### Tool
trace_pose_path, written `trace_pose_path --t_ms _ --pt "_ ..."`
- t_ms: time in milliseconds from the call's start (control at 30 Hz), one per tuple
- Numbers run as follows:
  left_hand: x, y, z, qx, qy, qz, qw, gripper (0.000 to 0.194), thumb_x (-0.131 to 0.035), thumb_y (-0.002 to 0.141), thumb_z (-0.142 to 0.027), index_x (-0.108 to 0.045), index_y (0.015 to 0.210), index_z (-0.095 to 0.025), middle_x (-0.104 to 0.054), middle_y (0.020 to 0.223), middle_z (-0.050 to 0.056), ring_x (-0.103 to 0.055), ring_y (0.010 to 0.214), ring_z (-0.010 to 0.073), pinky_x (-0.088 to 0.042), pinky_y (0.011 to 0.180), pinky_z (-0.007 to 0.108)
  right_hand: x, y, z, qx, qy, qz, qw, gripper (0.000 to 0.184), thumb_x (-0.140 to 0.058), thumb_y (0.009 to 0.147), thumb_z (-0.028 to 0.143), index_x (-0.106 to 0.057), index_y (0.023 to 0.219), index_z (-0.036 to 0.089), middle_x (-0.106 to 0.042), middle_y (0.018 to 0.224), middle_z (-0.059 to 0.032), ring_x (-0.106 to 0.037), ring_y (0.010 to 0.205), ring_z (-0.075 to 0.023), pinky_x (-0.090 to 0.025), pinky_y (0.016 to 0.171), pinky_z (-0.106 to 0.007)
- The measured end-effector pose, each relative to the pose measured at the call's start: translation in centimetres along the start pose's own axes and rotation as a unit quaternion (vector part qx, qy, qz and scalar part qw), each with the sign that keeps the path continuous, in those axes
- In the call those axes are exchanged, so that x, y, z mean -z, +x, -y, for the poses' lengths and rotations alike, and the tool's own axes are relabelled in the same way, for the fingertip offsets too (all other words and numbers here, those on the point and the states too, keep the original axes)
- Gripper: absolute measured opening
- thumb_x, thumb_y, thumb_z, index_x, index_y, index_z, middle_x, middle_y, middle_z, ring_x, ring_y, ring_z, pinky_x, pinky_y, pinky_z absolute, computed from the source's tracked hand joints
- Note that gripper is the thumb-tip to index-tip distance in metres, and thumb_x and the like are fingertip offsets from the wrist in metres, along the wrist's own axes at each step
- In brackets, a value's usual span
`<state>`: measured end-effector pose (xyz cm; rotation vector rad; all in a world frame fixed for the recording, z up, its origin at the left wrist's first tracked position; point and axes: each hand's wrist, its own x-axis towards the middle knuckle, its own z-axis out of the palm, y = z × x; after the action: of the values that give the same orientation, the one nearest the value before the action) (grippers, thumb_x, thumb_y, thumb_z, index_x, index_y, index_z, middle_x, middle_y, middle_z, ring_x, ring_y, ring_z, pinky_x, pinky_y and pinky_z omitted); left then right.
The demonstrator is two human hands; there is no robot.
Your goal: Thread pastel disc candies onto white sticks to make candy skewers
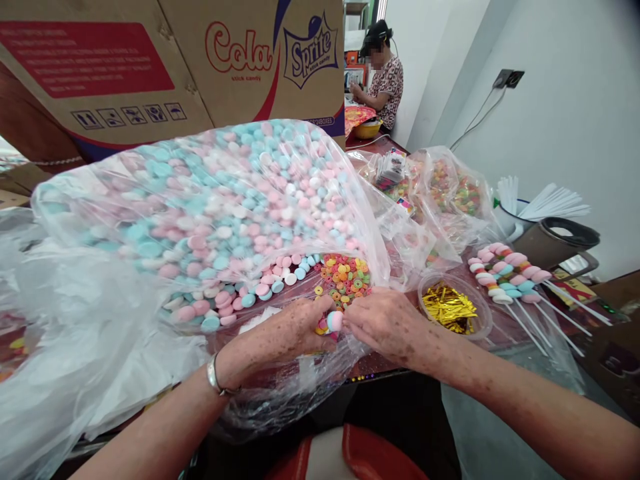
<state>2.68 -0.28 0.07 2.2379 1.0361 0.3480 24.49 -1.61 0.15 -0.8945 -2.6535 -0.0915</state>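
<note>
In front of me, my left hand (pixel 311 325), with a bracelet at its wrist, closes around a short row of soft candies (pixel 334 321) in pink, white and blue. Its fingers partly cover them. My right hand (pixel 383 327) is pinched right beside the pink end; what sits between its fingertips is hidden. Just beyond both hands lies a pile of ring gummies (pixel 345 277) in red, orange, yellow and green. Loose pink, blue and white candies (pixel 249 300) spill from a large clear bag (pixel 240 193) full of the same kind.
A round tub (pixel 487 327) of gold twist ties stands right of my hands. Finished candy sticks (pixel 510 273) lie farther right, before containers of white sticks (pixel 555 203). Bags of gummies (pixel 450 187) and a carton (pixel 240 87) stand behind. Another person (pixel 387 80) sits in the background.
</note>
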Motion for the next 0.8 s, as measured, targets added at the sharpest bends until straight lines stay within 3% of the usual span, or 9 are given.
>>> trace_pose_path --t_ms 167,300,367,467,533,700,800 --pt "-0.7 0.3 -1.4 -0.003 -0.015 0.039 0.999 0.011 -0.056 0.089 -0.029 -0.052 0.093 -0.020 -0.059 0.088 0.001 -0.053 0.076 0.0190 -0.039 0.066 0.031 -1.1 0.9 1.0 0.039 -0.004 0.041 0.998 0.017 -0.054 0.090 0.009 -0.059 0.076 0.017 -0.064 0.070 -0.0026 -0.051 0.062 -0.0166 -0.025 0.061 -0.032" --pt "0.5 0.2 -1.3 0.016 -0.050 0.034 0.998 0.038 -0.070 0.082 -0.043 -0.056 0.108 -0.020 -0.062 0.099 0.003 -0.057 0.086 0.0223 -0.042 0.073 0.031 -0.7 0.7 -0.3 0.043 0.018 0.003 0.999 0.019 -0.053 0.093 0.013 -0.059 0.075 0.018 -0.062 0.068 -0.0009 -0.050 0.061 -0.0158 -0.026 0.062 -0.032" --pt "1.4 0.1 -0.9 0.038 -0.081 0.067 0.994 0.042 -0.069 0.081 -0.049 -0.060 0.108 -0.019 -0.063 0.094 0.002 -0.056 0.082 0.0210 -0.042 0.069 0.029 -0.2 0.6 -1.0 0.049 0.040 -0.011 0.998 0.022 -0.053 0.095 0.015 -0.059 0.074 0.018 -0.062 0.067 -0.0001 -0.050 0.061 -0.0149 -0.027 0.063 -0.031" --pt "2.0 -0.2 -0.3 0.071 -0.166 0.131 0.975 0.039 -0.052 0.092 -0.053 -0.064 0.093 -0.016 -0.056 0.079 -0.001 -0.050 0.069 0.0152 -0.038 0.060 0.025 0.3 0.7 -1.2 0.065 0.065 -0.007 0.996 0.025 -0.052 0.096 0.017 -0.058 0.071 0.018 -0.061 0.066 0.0007 -0.050 0.062 -0.0142 -0.028 0.064 -0.031" --pt "1.8 -0.3 -0.2 0.076 -0.203 0.115 0.969 0.041 -0.048 0.094 -0.053 -0.063 0.084 -0.016 -0.051 0.075 -0.002 -0.045 0.067 0.0135 -0.035 0.058 0.024 0.6 1.0 -1.3 0.070 0.067 -0.004 0.995 0.025 -0.052 0.096 0.019 -0.059 0.073 0.018 -0.062 0.068 0.0001 -0.051 0.064 -0.0148 -0.030 0.065 -0.030" --pt "1.3 -0.5 -1.5 0.113 -0.240 0.013 0.964 0.037 -0.048 0.094 -0.052 -0.058 0.080 -0.019 -0.048 0.075 -0.002 -0.042 0.066 0.0130 -0.034 0.057 0.023 2.0 1.3 -2.9 0.016 0.076 -0.049 0.996 0.017 -0.047 0.099 0.022 -0.062 0.099 0.014 -0.067 0.093 -0.0096 -0.058 0.089 -0.0207 -0.041 0.080 -0.032" --pt "1.5 -0.4 -2.5 0.140 -0.259 -0.013 0.956 0.038 -0.047 0.095 -0.049 -0.053 0.073 -0.018 -0.044 0.071 -0.004 -0.037 0.061 0.0115 -0.031 0.053 0.022 2.9 1.1 -4.1 0.029 0.103 -0.047 0.993 0.024 -0.039 0.101 0.018 -0.062 0.094 0.016 -0.067 0.089 -0.0082 -0.058 0.084 -0.0191 -0.043 0.077 -0.030"
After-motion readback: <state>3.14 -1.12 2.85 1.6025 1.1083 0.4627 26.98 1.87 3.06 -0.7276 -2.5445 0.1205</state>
